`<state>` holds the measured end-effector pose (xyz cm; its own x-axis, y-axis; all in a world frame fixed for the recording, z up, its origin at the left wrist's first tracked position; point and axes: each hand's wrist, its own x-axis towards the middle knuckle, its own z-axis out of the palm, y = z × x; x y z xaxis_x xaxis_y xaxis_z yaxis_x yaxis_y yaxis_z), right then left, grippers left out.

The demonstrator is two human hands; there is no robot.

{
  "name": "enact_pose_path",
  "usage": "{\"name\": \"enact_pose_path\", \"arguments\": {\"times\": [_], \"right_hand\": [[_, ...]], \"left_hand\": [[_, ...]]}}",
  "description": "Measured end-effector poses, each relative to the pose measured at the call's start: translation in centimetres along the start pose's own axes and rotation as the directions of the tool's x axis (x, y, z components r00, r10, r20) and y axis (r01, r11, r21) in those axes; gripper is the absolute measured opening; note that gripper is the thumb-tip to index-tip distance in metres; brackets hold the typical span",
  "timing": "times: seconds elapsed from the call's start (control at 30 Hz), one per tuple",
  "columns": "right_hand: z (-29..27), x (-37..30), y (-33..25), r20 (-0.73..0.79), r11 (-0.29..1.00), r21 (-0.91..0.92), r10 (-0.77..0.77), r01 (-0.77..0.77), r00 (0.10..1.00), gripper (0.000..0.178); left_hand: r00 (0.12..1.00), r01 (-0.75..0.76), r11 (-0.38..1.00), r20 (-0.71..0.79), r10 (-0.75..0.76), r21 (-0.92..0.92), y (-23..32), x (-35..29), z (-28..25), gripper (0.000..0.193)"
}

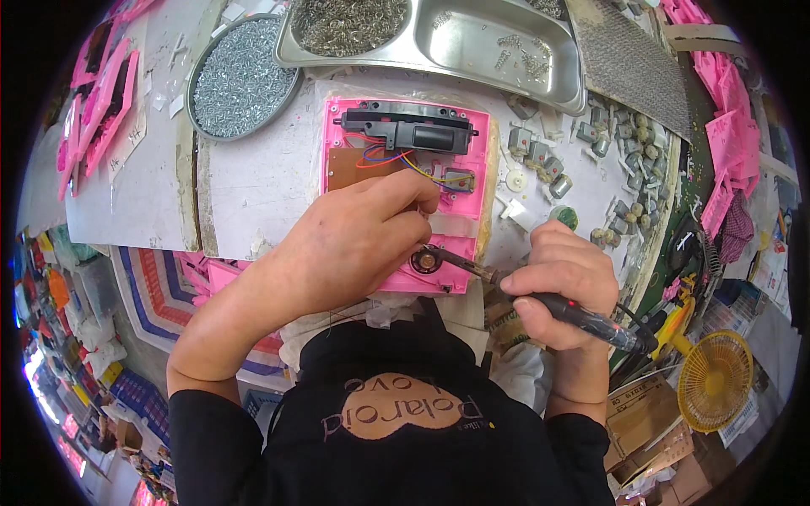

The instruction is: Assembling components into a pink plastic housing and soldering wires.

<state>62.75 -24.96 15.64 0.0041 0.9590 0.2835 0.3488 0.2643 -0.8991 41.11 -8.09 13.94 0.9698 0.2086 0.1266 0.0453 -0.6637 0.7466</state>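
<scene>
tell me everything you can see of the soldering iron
The soldering iron has a dark handle with a red light and a thin, metal-looking shaft. Gripped in the right hand, it slants with its tip toward the upper left, at the round speaker in the pink case; whether they touch is unclear.

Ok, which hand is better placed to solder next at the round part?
Probably the right hand: it grips the soldering iron, angled in at the round part. The left hand is close too, over the pink casing, but holds no iron.
</scene>
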Motion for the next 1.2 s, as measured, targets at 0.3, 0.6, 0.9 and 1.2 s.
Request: {"name": "enact_pose_path", "arguments": {"times": [0.3, 0.6, 0.9, 1.2], "right_hand": [[0.1, 0.4, 0.1, 0.021, 1.000, -0.008, 0.001, -0.001, 1.000, 0.023], [0.0, 1.1, -0.7, 0.056, 0.995, -0.089, 0.052, -0.046, 0.997, 0.024], [-1.4, 0.5, -1.6, -0.024, 0.994, -0.084, 0.066, -0.068, 0.998, 0.018], [-1.2, -0.3, -1.1, -0.080, 1.000, -0.026, 0.007, -0.009, 0.997, 0.019]], "left_hand": [[1.000, -0.030, 0.999, -0.007, 0.030, 0.026, -0.2, -0.1, 0.2, 0.022], [0.999, -0.037, 0.998, -0.008, 0.038, 0.048, -0.2, -0.1, 0.3, 0.020], [1.000, -0.027, 0.999, 0.003, 0.027, 0.043, -0.1, 0.0, 0.1, 0.023], [0.998, -0.053, 0.998, -0.020, 0.052, -0.020, -0.2, -0.2, -0.1, 0.022]]}}
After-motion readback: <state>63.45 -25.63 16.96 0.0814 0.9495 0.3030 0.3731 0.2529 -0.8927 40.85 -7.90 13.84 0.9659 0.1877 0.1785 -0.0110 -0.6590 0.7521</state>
